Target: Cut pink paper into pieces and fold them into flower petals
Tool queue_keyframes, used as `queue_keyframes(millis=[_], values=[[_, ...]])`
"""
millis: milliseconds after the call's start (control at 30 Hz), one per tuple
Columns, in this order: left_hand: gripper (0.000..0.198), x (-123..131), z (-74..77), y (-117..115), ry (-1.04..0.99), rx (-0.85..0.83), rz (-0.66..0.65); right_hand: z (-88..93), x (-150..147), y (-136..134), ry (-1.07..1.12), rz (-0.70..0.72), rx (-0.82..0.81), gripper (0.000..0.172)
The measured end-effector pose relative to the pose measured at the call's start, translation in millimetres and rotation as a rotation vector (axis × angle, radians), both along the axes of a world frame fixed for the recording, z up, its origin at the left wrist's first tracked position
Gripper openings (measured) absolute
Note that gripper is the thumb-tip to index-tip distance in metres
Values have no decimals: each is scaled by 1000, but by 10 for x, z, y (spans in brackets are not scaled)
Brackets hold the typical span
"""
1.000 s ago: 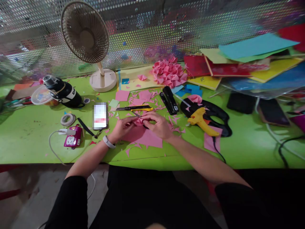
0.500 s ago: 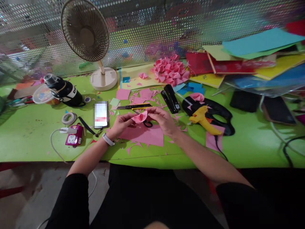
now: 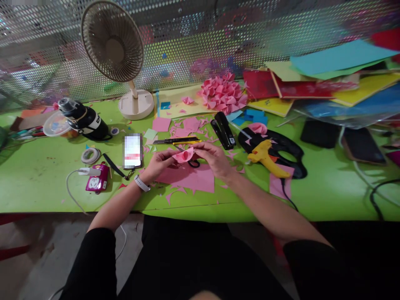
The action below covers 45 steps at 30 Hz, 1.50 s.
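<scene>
Between my hands is a curled pink paper piece (image 3: 184,156), shaped like a small petal cup. My left hand (image 3: 161,163) pinches its left edge, and my right hand (image 3: 212,157) pinches the right edge. Under them lie a pink paper sheet (image 3: 190,178) and scissors, of which a black handle loop (image 3: 194,164) shows. Just beyond my fingers rests a yellow and black utility knife (image 3: 179,141) among pink scraps. A black stapler (image 3: 223,131) stands behind my right hand. Further back sits a cluster of folded pink paper petals (image 3: 223,93).
A yellow glue gun (image 3: 268,158) lies on a black palette-shaped stand (image 3: 295,155) at right. To the left are a phone (image 3: 132,151), tape roll (image 3: 90,155), magenta power adapter (image 3: 97,178) and black bottle (image 3: 86,120). A fan (image 3: 134,104) stands behind; coloured sheets (image 3: 340,58) pile up back right.
Both hands keep their pinch on the pink paper piece, which has tilted very slightly. The right fingertips have shifted a little; nothing else has visibly moved.
</scene>
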<state>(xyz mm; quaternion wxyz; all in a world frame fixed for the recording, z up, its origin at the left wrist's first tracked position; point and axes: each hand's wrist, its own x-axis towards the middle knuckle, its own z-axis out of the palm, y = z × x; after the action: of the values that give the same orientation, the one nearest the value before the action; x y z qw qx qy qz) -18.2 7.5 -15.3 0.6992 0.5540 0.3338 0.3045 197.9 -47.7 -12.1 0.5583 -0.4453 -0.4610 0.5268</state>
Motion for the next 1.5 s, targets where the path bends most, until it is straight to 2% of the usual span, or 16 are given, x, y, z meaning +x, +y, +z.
queue_keyframes(millis=[200,333,467,600,733,833,1000,1200,1333,1500], values=[[44,-1,3,-5,21,17,5,-28,13,6,-89,-17,26,21],[40,-6,3,4,21,94,2,-26,44,0,-259,-22,86,22],[38,-11,19,2,34,212,-23,-8,54,-7,-553,-37,260,37],[37,-15,58,-19,66,286,-61,-58,53,2,-771,1,472,31],[36,-35,82,-8,106,365,-75,-111,79,5,-852,10,586,34],[36,-55,88,17,143,428,-94,-107,98,-9,-847,15,581,35],[36,-56,102,10,202,587,-94,-77,80,-33,-806,8,473,28],[37,-37,109,-30,222,562,-133,-67,55,-35,-851,44,474,24],[27,-33,100,-24,296,748,-86,-106,32,-36,-883,58,474,21],[29,-33,107,-32,352,876,-34,-93,-12,-68,-900,75,435,23]])
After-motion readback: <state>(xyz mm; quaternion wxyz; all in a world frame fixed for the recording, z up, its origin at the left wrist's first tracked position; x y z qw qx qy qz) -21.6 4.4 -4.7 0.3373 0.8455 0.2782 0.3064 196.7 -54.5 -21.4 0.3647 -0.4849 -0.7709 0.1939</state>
